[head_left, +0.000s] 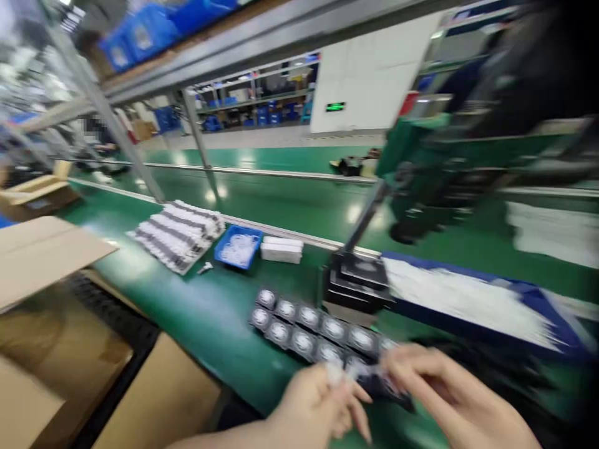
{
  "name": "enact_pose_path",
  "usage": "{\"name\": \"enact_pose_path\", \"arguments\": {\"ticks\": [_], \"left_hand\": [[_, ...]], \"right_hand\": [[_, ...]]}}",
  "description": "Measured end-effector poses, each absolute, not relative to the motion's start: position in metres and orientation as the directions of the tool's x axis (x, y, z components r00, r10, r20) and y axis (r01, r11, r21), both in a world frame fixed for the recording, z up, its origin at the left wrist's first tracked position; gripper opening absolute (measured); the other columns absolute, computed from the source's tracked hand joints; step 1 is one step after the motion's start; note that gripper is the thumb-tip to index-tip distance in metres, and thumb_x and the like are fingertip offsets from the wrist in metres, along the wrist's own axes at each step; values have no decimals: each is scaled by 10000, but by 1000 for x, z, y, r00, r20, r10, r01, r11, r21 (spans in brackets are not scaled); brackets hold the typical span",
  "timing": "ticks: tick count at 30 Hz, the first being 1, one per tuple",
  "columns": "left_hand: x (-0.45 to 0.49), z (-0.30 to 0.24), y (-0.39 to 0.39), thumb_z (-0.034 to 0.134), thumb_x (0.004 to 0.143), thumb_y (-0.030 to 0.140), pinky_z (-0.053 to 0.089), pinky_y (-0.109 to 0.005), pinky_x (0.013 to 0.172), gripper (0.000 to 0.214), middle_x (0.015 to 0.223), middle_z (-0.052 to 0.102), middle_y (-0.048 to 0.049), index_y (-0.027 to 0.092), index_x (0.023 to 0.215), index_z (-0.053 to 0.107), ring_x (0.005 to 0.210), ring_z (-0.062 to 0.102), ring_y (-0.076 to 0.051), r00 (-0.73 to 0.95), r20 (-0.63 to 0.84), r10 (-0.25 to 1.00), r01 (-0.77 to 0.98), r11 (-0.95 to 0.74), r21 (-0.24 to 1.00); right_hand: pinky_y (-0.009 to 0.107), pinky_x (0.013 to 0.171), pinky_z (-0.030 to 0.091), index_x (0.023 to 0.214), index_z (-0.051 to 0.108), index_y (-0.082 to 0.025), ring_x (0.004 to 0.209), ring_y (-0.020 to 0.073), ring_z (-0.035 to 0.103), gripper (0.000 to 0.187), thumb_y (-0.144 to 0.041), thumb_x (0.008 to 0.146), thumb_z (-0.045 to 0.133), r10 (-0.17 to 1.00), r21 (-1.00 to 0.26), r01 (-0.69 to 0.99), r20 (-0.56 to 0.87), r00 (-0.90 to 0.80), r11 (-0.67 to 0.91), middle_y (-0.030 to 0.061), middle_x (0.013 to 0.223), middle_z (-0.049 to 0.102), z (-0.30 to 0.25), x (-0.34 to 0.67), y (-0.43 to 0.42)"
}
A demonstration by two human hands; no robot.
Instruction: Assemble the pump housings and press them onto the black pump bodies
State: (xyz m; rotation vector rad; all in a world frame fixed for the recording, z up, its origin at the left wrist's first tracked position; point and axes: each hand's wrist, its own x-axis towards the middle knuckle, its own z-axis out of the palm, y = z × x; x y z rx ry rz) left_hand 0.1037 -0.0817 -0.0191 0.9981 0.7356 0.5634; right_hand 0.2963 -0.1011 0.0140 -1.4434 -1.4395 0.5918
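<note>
Two rows of small square black units with round white swirled centres, which look like cooling fans (303,341), lie on the green bench. My left hand (322,399) is over the near row, thumb and forefinger pinched on a small whitish piece (334,372); its other fingers are loosely curled. To its right, my right hand (449,386) reaches to the right end of the rows. Its thumb and fingertips are drawn together there, blurred, and what lies between them cannot be made out. Both hands partly cover the nearest fans.
Behind the fans stands a black block (358,280) with a post. A blue tray (468,305) of white pieces lies right, dark cables (486,368) before it. Farther left are a small blue bin (238,246), white stack (281,249), striped bundle (180,234) and open carton (159,399).
</note>
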Motion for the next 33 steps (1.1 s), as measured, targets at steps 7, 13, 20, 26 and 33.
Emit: {"name": "enact_pose_path", "arguments": {"ticks": [7,13,20,26,33], "left_hand": [[100,-8,-83,650,808,661,148,-207,431,552,659,558,35,159,1013,545,446,256,-35,688,-381,617,-35,552,833],[98,-9,-85,630,833,653,161,-210,451,540,727,567,4,132,973,603,489,291,-32,690,-401,603,12,544,839],[100,-5,-81,637,813,669,152,-215,448,560,679,557,13,133,972,603,478,282,-37,678,-416,606,34,539,842],[99,-3,-81,593,865,636,166,-223,453,512,687,563,8,136,974,604,480,281,-43,685,-380,621,38,491,871],[99,1,-78,546,876,666,212,-234,467,528,640,536,22,140,906,579,464,294,-53,712,-300,634,32,398,917]], "right_hand": [[325,822,580,957,707,-228,845,196,702,165,-321,963,572,896,-736,648,404,187,197,39,924,747,20,305,-84],[341,819,562,997,668,-218,846,191,672,128,-222,977,541,870,-640,719,482,103,270,43,916,728,12,296,-77],[357,832,538,1003,650,-211,860,194,646,109,-202,978,544,863,-624,736,493,110,263,48,924,715,9,299,-77],[387,801,511,927,629,-194,848,219,597,107,-283,967,584,877,-466,844,480,-11,266,61,862,656,10,299,-76],[320,801,541,1035,645,-219,909,200,620,197,-390,965,578,913,-676,650,403,-68,347,70,958,636,45,287,-102]]}}
